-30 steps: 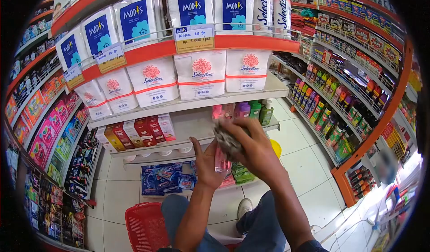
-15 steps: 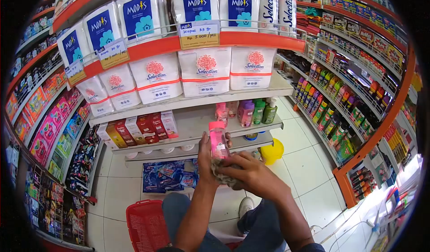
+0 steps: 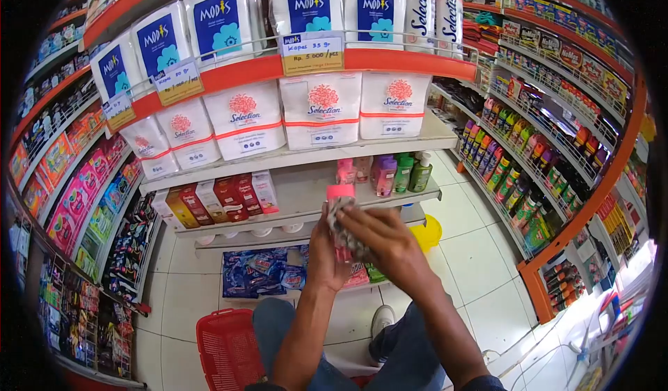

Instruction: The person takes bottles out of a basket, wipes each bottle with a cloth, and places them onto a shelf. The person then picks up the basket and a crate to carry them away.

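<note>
A pink bottle [image 3: 341, 192] with a pink cap stands nearly upright in my left hand [image 3: 325, 255], whose fingers wrap round its side. My right hand [image 3: 387, 241] presses a crumpled grey cloth [image 3: 351, 238] against the front of the bottle, covering most of it. Behind them, pink, purple and green bottles [image 3: 402, 174] stand on the shelf [image 3: 306, 200]. Boxes in red, white and yellow [image 3: 233, 200] line the left part of that same shelf.
White Selection packs [image 3: 323, 109] fill the shelf above. Blue packets [image 3: 261, 273] lie on the lowest shelf. A red basket [image 3: 226, 349] is on the floor by my left leg, and something yellow [image 3: 426, 234] sits right of the shelf. Stocked shelves flank both sides.
The cloth in my right hand has moved up from the bottle's lower part to just below its cap. My left hand still holds the bottle.
</note>
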Tool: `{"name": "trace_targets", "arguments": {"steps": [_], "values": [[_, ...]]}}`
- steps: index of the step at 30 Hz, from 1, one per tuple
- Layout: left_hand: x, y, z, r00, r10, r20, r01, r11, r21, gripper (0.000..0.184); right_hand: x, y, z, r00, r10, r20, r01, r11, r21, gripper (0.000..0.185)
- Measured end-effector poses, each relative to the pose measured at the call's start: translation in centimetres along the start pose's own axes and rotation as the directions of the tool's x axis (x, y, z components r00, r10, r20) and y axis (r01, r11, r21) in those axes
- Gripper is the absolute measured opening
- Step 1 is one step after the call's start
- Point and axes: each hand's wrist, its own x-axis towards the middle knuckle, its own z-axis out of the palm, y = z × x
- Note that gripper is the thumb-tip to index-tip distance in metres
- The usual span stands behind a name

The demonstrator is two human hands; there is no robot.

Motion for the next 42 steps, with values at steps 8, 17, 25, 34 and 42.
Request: {"name": "trace_targets", "arguments": {"steps": [8,17,25,34,42], "values": [[-0.5,2.0,0.7,0.997,0.072,-0.037,-0.065,0.984,0.164,0.049,-3.3,-1.8,-1.1,0.982,-0.007,0.189,-0.029,0.982,0.187,0.068],[-0.5,-0.6,2.1,0.990,0.143,-0.014,-0.139,0.978,0.157,0.050,2.0,0.4,-0.6,0.987,0.124,-0.106,-0.124,0.992,0.009,0.063],[-0.6,1.2,1.0,0.993,0.090,-0.077,-0.073,0.977,0.198,0.044,-5.7,-2.5,2.1,0.988,0.143,0.049,-0.147,0.985,0.093,0.062],[-0.7,0.5,1.5,0.979,0.191,0.070,-0.203,0.890,0.408,0.045,-0.4,-1.5,-3.0,0.918,0.391,-0.072,-0.357,0.891,0.281,0.053],[-0.7,0.1,2.1,0.972,0.215,-0.100,-0.202,0.972,0.121,0.038,-1.7,-1.7,2.4,0.950,0.303,-0.070,-0.285,0.938,0.198,0.068]]}}
